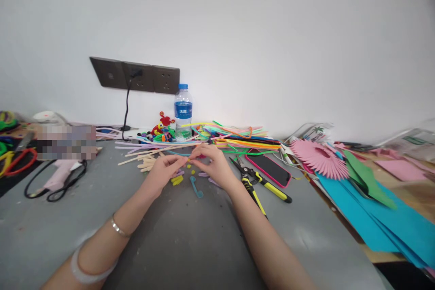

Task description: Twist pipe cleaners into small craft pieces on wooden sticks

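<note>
My left hand and my right hand meet at their fingertips over the grey table. Both are closed in a pinch, and whatever lies between the fingers is too small to make out. Just below them lie small yellow coils of what look like pipe cleaners. A blue piece with curled ends rests nearer to me. Purple bits sit partly hidden by my right hand. Beige rolled pieces lie beyond my left hand.
Pliers with yellow-black handles and a pink-edged phone lie right. Behind are loose pipe cleaners and a water bottle. A corded glue gun and red-handled scissors are left; blue paper sheets lie far right.
</note>
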### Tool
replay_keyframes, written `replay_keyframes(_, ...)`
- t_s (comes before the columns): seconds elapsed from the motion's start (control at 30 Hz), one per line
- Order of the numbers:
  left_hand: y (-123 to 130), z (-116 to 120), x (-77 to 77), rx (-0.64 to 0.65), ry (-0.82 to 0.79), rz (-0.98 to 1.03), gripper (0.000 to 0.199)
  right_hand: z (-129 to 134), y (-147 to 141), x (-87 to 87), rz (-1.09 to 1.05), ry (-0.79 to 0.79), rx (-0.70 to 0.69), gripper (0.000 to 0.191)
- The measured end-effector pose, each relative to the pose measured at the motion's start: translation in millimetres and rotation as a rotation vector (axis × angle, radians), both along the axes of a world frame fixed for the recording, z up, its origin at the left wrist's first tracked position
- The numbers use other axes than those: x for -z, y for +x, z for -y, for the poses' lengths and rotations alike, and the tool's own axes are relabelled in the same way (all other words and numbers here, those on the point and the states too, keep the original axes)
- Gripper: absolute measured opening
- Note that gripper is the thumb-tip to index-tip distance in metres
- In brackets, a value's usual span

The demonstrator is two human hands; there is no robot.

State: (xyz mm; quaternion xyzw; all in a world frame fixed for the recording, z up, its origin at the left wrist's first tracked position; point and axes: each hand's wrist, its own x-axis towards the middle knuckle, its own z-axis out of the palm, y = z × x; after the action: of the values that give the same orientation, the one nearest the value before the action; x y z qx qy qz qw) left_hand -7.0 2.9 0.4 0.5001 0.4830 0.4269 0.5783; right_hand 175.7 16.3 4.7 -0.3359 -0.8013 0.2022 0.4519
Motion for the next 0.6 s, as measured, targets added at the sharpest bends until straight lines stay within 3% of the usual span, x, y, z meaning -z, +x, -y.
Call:
replay_keyframes(0.13, -5.0, -3.8, 0.5, 0.034, 0.132, -0.159, 0.046, -2.6, 9.8, 0.6, 0.137, -0.029, 0.024, 0.003)
replay_keyframes(0.3, -16.0, -11.1, 0.6, -0.089, 0.45, -0.417, 0.038, -13.6, 29.1, 11.4, 0.335, -0.096, 0.072, 0.007)
replay_keyframes(0.6, -17.4, -12.5, 3.7, -0.156, 0.498, -0.431, 0.035, -16.0, 26.1, 23.6, 0.495, -0.168, 0.112, 0.01)
